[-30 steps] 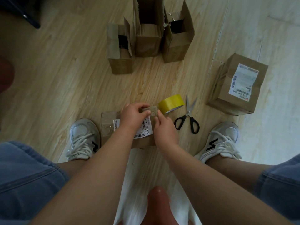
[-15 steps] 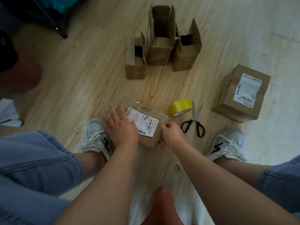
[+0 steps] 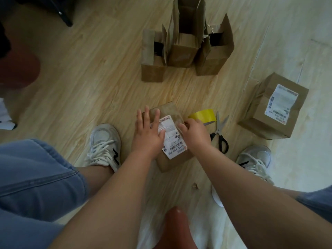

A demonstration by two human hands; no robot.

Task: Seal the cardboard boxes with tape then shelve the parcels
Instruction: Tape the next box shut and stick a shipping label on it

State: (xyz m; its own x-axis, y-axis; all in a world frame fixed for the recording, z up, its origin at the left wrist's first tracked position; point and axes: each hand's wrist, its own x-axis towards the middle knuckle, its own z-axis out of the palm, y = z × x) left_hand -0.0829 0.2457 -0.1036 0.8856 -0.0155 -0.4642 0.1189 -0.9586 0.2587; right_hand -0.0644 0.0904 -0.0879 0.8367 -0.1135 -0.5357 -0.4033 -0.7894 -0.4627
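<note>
A small cardboard box (image 3: 168, 110) with a white shipping label (image 3: 173, 139) lies on the wooden floor between my feet. My left hand (image 3: 147, 132) presses flat on its left side, fingers straight. On the box's right edge rests my right hand (image 3: 195, 133), fingers curled over that edge. A yellow tape roll (image 3: 203, 115) sits just right of the box, partly hidden by my right hand. Black-handled scissors (image 3: 220, 133) lie beside the roll.
Three open cardboard boxes (image 3: 185, 49) stand in a row farther ahead. A closed labelled box (image 3: 274, 106) sits at the right. My white sneakers (image 3: 106, 144) flank the small box. A dark furniture leg (image 3: 64, 17) is at the upper left.
The small box has been turned so its label runs lengthwise toward me. My left hand moved from pinching tape to lying flat on the box; my right hand shifted to its right edge.
</note>
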